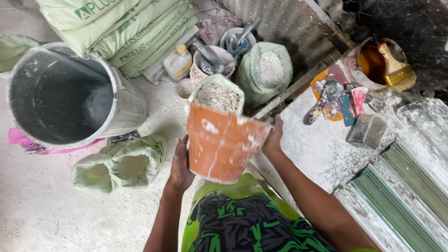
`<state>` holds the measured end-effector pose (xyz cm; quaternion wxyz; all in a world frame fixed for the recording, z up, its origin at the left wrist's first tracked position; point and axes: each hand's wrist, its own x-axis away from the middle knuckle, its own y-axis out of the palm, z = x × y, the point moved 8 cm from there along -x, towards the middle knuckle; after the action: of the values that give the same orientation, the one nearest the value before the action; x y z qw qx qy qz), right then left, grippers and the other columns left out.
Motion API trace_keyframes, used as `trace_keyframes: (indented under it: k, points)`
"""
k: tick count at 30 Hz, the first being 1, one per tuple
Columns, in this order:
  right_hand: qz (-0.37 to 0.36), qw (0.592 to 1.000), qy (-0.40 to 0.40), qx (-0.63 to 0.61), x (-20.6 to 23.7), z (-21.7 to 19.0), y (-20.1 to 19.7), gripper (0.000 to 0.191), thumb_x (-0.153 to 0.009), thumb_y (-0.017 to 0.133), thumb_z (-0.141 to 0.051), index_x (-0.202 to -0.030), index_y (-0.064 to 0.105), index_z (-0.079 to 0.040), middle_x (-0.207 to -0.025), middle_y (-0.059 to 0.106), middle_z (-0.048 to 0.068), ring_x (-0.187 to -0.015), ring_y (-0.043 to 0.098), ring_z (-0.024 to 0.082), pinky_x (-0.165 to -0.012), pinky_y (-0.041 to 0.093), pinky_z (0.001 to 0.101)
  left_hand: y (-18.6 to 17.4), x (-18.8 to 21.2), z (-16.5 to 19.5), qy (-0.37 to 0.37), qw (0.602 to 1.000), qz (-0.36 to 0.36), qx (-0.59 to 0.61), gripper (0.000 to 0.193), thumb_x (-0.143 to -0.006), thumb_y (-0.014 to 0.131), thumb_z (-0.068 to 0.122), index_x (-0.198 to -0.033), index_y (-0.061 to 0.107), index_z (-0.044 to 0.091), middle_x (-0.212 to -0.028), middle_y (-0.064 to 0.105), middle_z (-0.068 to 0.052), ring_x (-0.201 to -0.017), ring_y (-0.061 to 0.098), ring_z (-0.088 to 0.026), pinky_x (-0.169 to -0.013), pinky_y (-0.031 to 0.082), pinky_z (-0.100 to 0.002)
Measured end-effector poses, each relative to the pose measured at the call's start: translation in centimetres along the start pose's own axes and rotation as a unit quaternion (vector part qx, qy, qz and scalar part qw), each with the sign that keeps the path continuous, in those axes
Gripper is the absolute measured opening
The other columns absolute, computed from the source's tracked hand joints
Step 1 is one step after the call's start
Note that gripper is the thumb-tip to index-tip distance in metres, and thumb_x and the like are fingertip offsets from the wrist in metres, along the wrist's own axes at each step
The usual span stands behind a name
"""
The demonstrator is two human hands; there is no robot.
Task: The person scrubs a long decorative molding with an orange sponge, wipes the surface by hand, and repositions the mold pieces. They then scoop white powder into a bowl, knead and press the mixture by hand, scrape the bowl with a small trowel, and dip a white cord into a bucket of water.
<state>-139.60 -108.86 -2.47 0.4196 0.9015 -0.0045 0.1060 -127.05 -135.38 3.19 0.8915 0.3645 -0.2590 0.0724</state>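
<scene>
One big grey drum (61, 93) stands at the left on the dusty concrete floor (40, 222), open and seemingly empty but for white smears down its inside wall. Behind it lies a stack of at least three pale green sacks (126, 23), sealed and flat. Four smaller green bags stand open on the floor: one empty and slumped (121, 167) below the drum, one crumpled behind the drum (3, 53), one holding coarse whitish lumps (217, 93), one holding fine white powder (266, 70). One orange bucket (222, 144), streaked with white, is tipped up in front of the person, its mouth turned away, just before the lumpy bag. The left hand (179, 166) lies flat against its left side, fingers pressed together; the right hand (273, 136) grips the right edge with fingers curled around it. Two small bowls (215, 60) beyond hold tools. On the white-crusted workbench (317, 152) at the right stands one tub of orange-brown liquid (371, 64) with one brush (395, 68) resting on it, and several coloured scrapers (335, 102) lie beside it. Corrugated metal sheet (279, 15) closes the back.
</scene>
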Motion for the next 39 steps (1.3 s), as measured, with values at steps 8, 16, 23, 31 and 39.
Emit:
trace_keyframes:
  k: [8,16,23,31,39]
  points:
    - [0.083,0.984,0.152,-0.035,-3.1,4.7,3.6,0.058,-0.101,0.041,-0.051,-0.136,0.059,-0.008,-0.129,0.066,0.013,-0.113,0.065,0.032,-0.099,0.053,0.0508,3.7,-0.8,6.1,0.047,0.938,0.078,-0.334,0.087,-0.097,0.013,0.069,-0.165,0.014,0.014,-0.169,0.020,-0.013,-0.155,0.023,-0.035,-0.121,0.027,-0.049]
    - [0.090,0.983,0.144,-0.066,-3.9,5.6,3.4,0.060,-0.097,0.041,-0.043,-0.142,0.055,-0.007,-0.138,0.062,0.014,-0.123,0.063,0.036,-0.106,0.052,0.0534,10.2,-1.7,10.2,0.222,0.804,0.070,-0.548,0.073,-0.107,0.016,0.056,-0.161,0.029,0.007,-0.166,0.024,-0.026,-0.157,0.020,-0.042,-0.126,0.018,-0.045]
    - [0.007,0.985,0.102,-0.142,-4.9,3.9,6.3,0.061,-0.102,0.039,-0.048,-0.151,0.040,-0.012,-0.150,0.050,0.012,-0.136,0.050,0.033,-0.115,0.042,0.0520,21.6,4.6,13.7,0.434,0.559,0.044,-0.705,0.071,-0.109,0.036,0.046,-0.162,0.023,0.000,-0.165,0.020,-0.034,-0.155,0.016,-0.052,-0.123,0.016,-0.067]
    - [-0.201,0.977,-0.024,-0.068,-1.7,0.4,14.1,0.066,-0.109,0.036,-0.050,-0.164,0.018,-0.018,-0.168,0.029,0.008,-0.156,0.031,0.028,-0.131,0.026,0.0504,26.0,2.2,9.5,0.387,0.513,0.031,-0.765,0.075,-0.102,0.051,0.050,-0.159,0.032,0.004,-0.165,0.030,-0.027,-0.155,0.025,-0.043,-0.124,0.018,-0.064]
    - [-0.297,0.953,-0.052,0.035,4.3,-4.9,21.2,0.076,-0.112,0.032,-0.059,-0.171,0.006,-0.020,-0.181,0.009,0.004,-0.166,0.013,0.022,-0.139,0.008,0.0444,25.9,6.8,11.5,0.511,0.507,0.061,-0.691,0.071,-0.114,0.050,0.050,-0.162,0.028,0.003,-0.169,0.024,-0.026,-0.160,0.021,-0.043,-0.127,0.019,-0.059]
